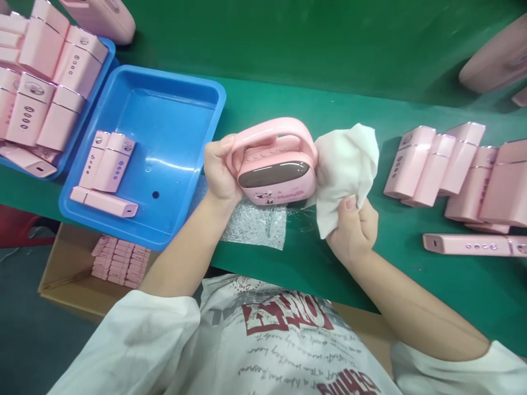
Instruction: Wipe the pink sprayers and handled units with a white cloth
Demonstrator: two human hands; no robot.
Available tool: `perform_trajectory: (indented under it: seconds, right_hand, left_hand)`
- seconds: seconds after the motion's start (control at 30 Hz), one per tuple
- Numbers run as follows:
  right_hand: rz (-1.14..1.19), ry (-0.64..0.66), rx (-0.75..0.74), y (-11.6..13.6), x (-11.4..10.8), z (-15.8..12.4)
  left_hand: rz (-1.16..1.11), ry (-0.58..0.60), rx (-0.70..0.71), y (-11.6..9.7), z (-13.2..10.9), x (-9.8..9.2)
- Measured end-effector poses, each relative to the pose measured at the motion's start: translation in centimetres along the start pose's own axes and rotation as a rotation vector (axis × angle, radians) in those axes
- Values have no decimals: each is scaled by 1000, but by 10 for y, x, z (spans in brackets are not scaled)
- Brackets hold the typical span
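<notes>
My left hand (220, 173) is closed on the left end of a pink handled device (275, 164), holding it above the green table. The device has a looped handle, a dark glossy strip and a small cartoon print. My right hand (354, 225) grips a white cloth (346, 164), which lies against the device's right side. A piece of bubble wrap (257, 225) lies on the table under the device.
A blue tray (181, 104) at the left holds three pink stick units (107, 162). A second blue tray (107, 60) at far left is full of them. More pink units (453, 170) lie at the right. A cardboard box (78, 274) with pink pieces sits below the table edge.
</notes>
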State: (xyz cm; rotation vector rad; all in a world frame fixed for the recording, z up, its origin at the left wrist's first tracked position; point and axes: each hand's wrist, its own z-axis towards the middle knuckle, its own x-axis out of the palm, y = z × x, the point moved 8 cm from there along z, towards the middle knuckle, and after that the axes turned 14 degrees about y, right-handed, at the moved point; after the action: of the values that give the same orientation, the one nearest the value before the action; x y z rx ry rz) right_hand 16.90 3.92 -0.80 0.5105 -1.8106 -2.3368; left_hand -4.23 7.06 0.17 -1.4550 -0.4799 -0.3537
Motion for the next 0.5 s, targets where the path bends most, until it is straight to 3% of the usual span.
perform_trajectory:
  seconds: [0.23,0.37,0.5]
  right_hand:
    - [-56,44,-110,16,3,5]
    - [-181,69,-83,17,5,11]
    - [-332,54,-22,13,4,21]
  left_hand:
    - [65,28,41,-3,2,-1]
    - [156,138,140,-7,-1,3]
    - [321,218,92,-4,-8,17]
